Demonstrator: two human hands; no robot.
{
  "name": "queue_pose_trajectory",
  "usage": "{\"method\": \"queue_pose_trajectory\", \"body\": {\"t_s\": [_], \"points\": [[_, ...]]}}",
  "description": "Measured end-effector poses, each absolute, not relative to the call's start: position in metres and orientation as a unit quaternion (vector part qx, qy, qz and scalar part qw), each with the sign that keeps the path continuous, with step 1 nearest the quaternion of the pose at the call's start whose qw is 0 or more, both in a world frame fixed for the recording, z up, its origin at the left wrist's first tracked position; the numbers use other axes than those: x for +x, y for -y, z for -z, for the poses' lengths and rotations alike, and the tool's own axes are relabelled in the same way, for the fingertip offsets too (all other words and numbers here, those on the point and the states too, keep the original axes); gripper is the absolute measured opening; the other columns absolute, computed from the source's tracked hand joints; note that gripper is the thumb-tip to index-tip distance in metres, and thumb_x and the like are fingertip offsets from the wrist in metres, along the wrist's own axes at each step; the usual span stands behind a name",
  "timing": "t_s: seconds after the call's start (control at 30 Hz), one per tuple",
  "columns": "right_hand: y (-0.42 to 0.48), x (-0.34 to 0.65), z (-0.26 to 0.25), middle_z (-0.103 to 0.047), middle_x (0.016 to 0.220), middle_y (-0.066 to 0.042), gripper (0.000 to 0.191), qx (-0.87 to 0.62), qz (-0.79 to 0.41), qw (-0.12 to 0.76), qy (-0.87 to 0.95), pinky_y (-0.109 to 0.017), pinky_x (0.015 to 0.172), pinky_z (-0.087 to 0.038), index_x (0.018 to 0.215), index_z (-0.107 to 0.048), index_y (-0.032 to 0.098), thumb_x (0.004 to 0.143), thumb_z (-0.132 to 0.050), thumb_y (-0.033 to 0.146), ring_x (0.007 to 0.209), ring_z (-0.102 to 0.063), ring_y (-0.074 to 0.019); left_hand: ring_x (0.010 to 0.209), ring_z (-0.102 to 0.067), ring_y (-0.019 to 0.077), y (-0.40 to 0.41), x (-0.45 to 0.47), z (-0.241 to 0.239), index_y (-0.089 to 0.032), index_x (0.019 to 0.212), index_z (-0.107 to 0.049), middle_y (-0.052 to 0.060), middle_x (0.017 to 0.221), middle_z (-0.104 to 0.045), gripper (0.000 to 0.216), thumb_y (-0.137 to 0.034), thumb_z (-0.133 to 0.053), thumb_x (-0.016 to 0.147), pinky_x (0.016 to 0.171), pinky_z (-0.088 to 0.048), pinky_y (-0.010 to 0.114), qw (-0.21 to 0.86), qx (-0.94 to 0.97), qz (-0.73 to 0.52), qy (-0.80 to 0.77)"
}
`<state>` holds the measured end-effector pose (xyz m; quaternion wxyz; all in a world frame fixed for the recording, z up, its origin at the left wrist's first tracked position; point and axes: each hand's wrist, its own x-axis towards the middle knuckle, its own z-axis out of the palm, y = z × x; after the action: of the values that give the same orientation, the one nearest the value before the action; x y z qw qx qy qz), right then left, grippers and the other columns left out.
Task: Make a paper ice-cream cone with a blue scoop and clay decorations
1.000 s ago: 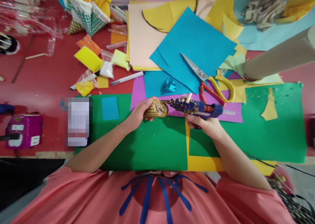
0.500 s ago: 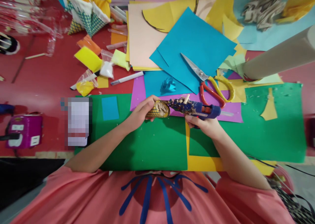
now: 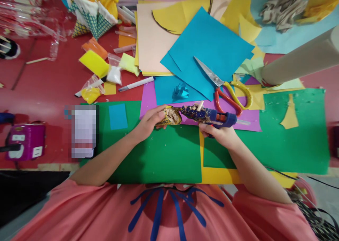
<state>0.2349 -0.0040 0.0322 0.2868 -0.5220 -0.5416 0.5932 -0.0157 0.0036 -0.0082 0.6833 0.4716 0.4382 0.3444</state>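
Observation:
My left hand [image 3: 149, 122] is closed around a small yellow paper cone [image 3: 169, 116] with a dark grid pattern, stuffed with brown shredded paper. My right hand [image 3: 221, 134] grips a blue glue gun [image 3: 209, 115] crusted with paper scraps. The gun's nozzle points left and touches the cone's stuffed opening. Both hands hover over a green paper sheet [image 3: 164, 156], close to a purple sheet [image 3: 148, 98].
Scissors [image 3: 225, 87] with red and yellow handles lie on blue paper [image 3: 212, 43] beyond the hands. A small folded blue paper piece [image 3: 180, 91], a white pen [image 3: 136, 84], small bags [image 3: 106, 71], a patterned cone toy [image 3: 91, 13], a purple device [image 3: 23, 140] and a grey tube [image 3: 299, 61] surround them.
The cone and the glue gun nozzle have shifted slightly; the hands stay almost where they were.

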Motion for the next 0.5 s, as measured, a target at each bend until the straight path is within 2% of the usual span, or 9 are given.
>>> {"method": "queue_pose_trajectory", "body": {"t_s": [0.17, 0.33, 0.5], "points": [[0.0039, 0.2342, -0.0321, -0.055, 0.053, 0.002, 0.024, -0.526, -0.591, 0.288, 0.540, -0.027, 0.053, -0.044, 0.067, -0.061, 0.018, 0.071, -0.070, 0.040, 0.051, -0.049, -0.0118, 0.048, -0.054, 0.0073, -0.0046, -0.0133, 0.0050, -0.019, 0.104, -0.055, 0.000, 0.071, -0.063, 0.053, -0.067, -0.054, 0.082, 0.039, -0.033, 0.015, 0.687, 0.473, -0.363, -0.417], [0.0042, 0.2340, -0.0314, -0.055, 0.053, 0.002, 0.024, -0.525, -0.591, 0.288, 0.540, -0.028, 0.054, -0.045, 0.067, -0.060, 0.018, 0.071, -0.070, 0.039, 0.051, -0.049, -0.0119, 0.045, -0.050, 0.0072, -0.0034, -0.0136, 0.0064, -0.020, 0.101, -0.053, -0.001, 0.063, -0.061, 0.049, -0.066, -0.049, 0.086, 0.039, -0.032, 0.016, 0.687, 0.473, -0.354, -0.424], [0.0045, 0.2340, -0.0315, -0.054, 0.051, 0.002, 0.023, -0.528, -0.592, 0.293, 0.534, -0.028, 0.054, -0.045, 0.066, -0.062, 0.018, 0.070, -0.071, 0.038, 0.051, -0.049, -0.0124, 0.044, -0.049, 0.0080, -0.0033, -0.0123, 0.0053, -0.018, 0.100, -0.056, -0.001, 0.060, -0.060, 0.055, -0.070, -0.046, 0.085, 0.038, -0.032, 0.017, 0.690, 0.468, -0.334, -0.440]]}}
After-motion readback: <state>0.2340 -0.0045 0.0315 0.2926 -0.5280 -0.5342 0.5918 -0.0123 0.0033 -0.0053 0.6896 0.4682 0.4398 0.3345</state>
